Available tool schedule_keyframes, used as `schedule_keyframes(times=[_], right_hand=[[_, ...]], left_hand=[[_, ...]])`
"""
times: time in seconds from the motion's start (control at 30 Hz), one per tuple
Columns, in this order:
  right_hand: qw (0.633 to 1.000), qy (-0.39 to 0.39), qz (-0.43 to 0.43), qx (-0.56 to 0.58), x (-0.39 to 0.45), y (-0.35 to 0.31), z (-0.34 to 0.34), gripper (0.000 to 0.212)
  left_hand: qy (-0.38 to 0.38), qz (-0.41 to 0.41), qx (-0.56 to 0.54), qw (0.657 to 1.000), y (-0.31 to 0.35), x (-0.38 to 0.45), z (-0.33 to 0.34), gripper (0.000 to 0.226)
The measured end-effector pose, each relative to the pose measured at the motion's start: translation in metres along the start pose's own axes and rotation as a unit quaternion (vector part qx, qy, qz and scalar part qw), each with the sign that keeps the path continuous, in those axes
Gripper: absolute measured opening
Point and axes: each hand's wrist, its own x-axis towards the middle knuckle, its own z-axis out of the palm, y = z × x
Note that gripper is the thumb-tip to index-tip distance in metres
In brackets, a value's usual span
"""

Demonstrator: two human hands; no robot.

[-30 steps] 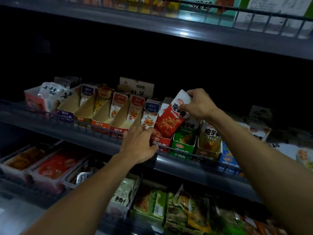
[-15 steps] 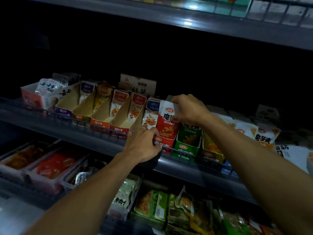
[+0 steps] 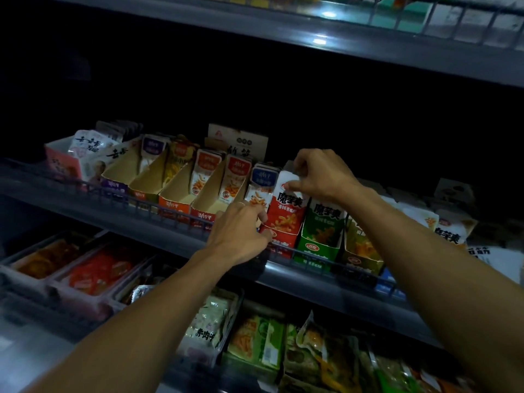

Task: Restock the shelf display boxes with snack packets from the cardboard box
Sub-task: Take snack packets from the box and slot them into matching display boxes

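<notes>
Red and white, the snack packet (image 3: 286, 211) stands upright in the red display box (image 3: 279, 241) at the front edge of the middle shelf (image 3: 170, 236), and my right hand (image 3: 320, 175) pinches its white top edge, fingers curled down over it. My left hand (image 3: 241, 236) is curled at the box's front left corner, fingertips touching the cardboard against the wire rail; whether they truly grip it or only press, I cannot tell. Just beside the red box on the right sits a green display box (image 3: 319, 245) with a green packet (image 3: 326, 219) upright in it, touching the red packet's side. Further right along the same edge is a yellowish box (image 3: 360, 256). To the left of my hands, a row of slanted cardboard display boxes (image 3: 181, 194) runs toward the shelf's left end, each holding a few packets at the back. Below, the lower shelf (image 3: 326, 302) carries trays and loose bags. Above, the upper shelf (image 3: 368, 49) catches some light; the space behind is dark.
</notes>
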Motion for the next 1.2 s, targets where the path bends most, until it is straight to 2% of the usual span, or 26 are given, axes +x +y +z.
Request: schedule_keyframes(times=[0.13, 0.27, 0.5, 0.67, 0.83, 1.13, 1.2], right_hand=[[0.998, 0.047, -0.040, 0.032, -0.003, -0.023, -0.005, 0.043], [0.993, 0.041, -0.093, 0.060, -0.016, -0.065, 0.001, 0.033], [0.978, -0.059, -0.164, 0.116, -0.053, -0.155, 0.030, 0.029], [0.949, -0.139, -0.226, 0.170, -0.076, -0.225, 0.064, 0.029], [0.923, -0.185, -0.269, 0.204, -0.098, -0.297, 0.098, 0.025], [0.859, -0.272, -0.335, 0.274, -0.150, -0.429, 0.186, 0.024], [0.843, -0.300, -0.338, 0.292, -0.165, -0.458, 0.212, 0.025]], left_hand=[[0.003, -0.001, -0.009, 1.000, -0.008, -0.014, -0.014, 0.019], [-0.026, -0.022, -0.008, 0.999, -0.029, -0.045, -0.037, 0.012], [-0.036, -0.101, 0.032, 0.994, -0.095, -0.130, -0.074, 0.016], [-0.045, -0.157, 0.047, 0.985, -0.144, -0.199, -0.093, 0.014], [-0.032, -0.218, 0.058, 0.974, -0.186, -0.273, -0.102, 0.014], [0.042, -0.378, 0.042, 0.924, -0.270, -0.393, -0.105, 0.024], [0.064, -0.417, 0.038, 0.906, -0.292, -0.416, -0.103, 0.020]])
